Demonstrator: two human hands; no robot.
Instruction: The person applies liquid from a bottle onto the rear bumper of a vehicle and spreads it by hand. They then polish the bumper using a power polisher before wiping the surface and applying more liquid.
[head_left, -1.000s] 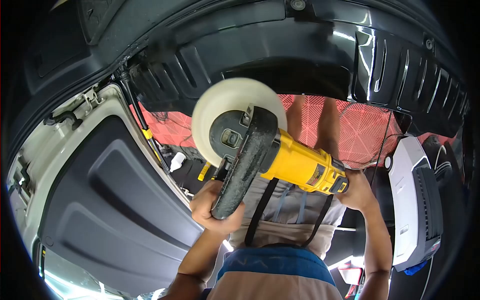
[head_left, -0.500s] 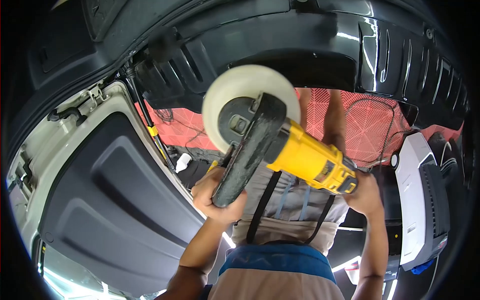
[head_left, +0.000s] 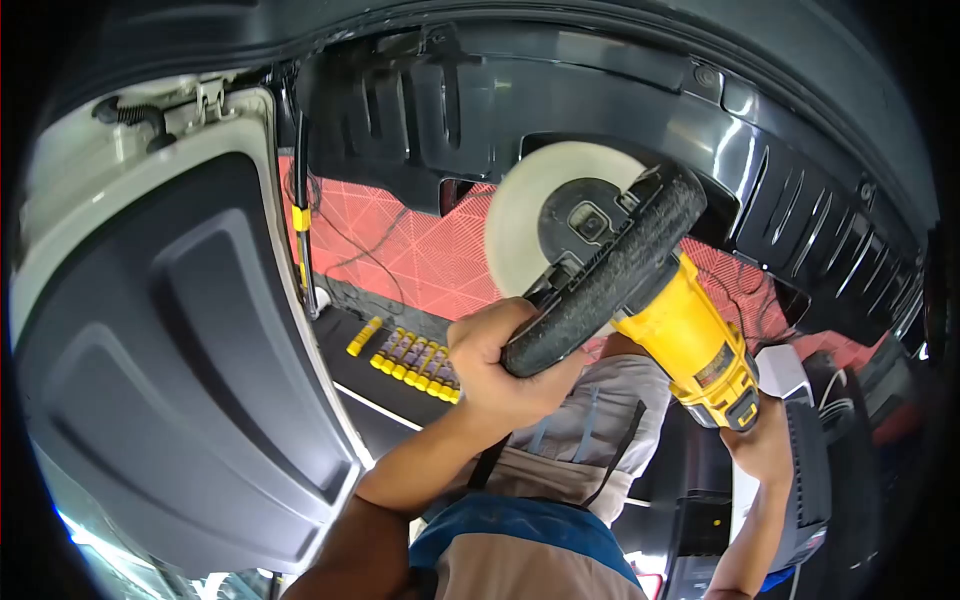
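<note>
A yellow and black polisher [head_left: 694,338] is held between my two hands, with its round white pad [head_left: 520,215] on the far side. My left hand [head_left: 515,365] is wrapped around the lower end of its thick black front handle [head_left: 605,270]. At the rear end of the yellow body, my right hand [head_left: 762,445] is closed around the grip, its fingers partly hidden. The pad overlaps the lower edge of a glossy dark car panel [head_left: 590,95] in this view.
A raised pale panel with a dark lining [head_left: 190,370] fills the left side, beside a black strut [head_left: 301,190]. Several yellow-capped tubes [head_left: 412,358] lie in a row on a dark surface. Cables [head_left: 365,255] cross the red floor tiles [head_left: 350,215]. A white and black machine [head_left: 800,480] stands at right.
The polisher has moved right in view and turned more upright, with both hands still on it. The view has shifted, and the row of yellow-capped tubes now shows.
</note>
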